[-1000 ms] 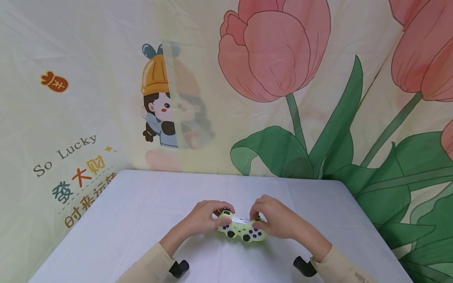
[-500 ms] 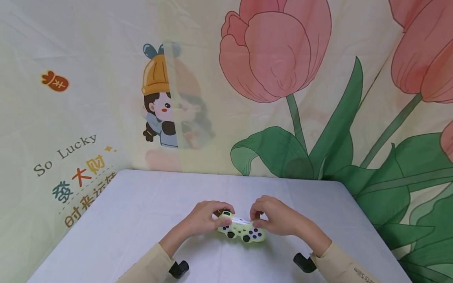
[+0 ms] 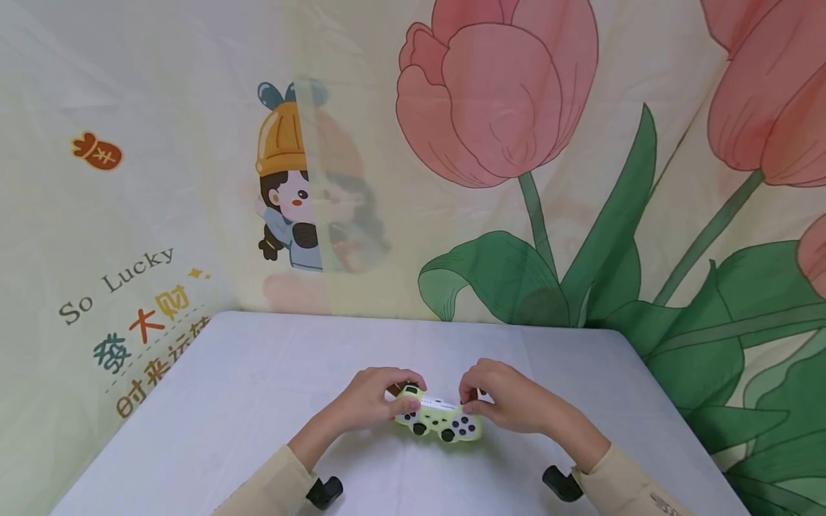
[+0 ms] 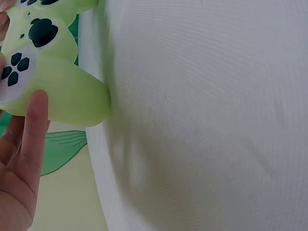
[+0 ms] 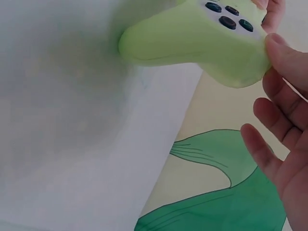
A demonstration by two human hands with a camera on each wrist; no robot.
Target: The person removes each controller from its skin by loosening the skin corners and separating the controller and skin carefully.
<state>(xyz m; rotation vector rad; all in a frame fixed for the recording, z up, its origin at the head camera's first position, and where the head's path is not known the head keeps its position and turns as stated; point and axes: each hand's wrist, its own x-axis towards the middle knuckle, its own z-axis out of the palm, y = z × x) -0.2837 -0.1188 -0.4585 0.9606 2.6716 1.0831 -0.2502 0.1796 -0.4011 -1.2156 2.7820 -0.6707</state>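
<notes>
A pale green game controller (image 3: 439,419) with black sticks and buttons is held tilted at the white table. Along its upper middle runs a white strip. My left hand (image 3: 374,398) grips the controller's left end, thumb on the front and fingers over the top edge. My right hand (image 3: 510,398) pinches its upper right corner between thumb and forefinger. In the left wrist view, one grip end of the controller (image 4: 77,91) reaches the tabletop. In the right wrist view, the other fingers of my right hand (image 5: 288,125) are loosely bent off the controller (image 5: 192,45).
The white-covered table (image 3: 290,373) lies under both hands. Behind it hangs a printed cloth (image 3: 361,43) with tulips and a cartoon figure. Black wrist devices, one at the left sleeve (image 3: 325,492) and one at the right sleeve (image 3: 561,484), sit below the hands.
My right hand has shifted slightly to the right at the controller's corner. The left hand keeps its grip, and the controller stays nearly where it was.
</notes>
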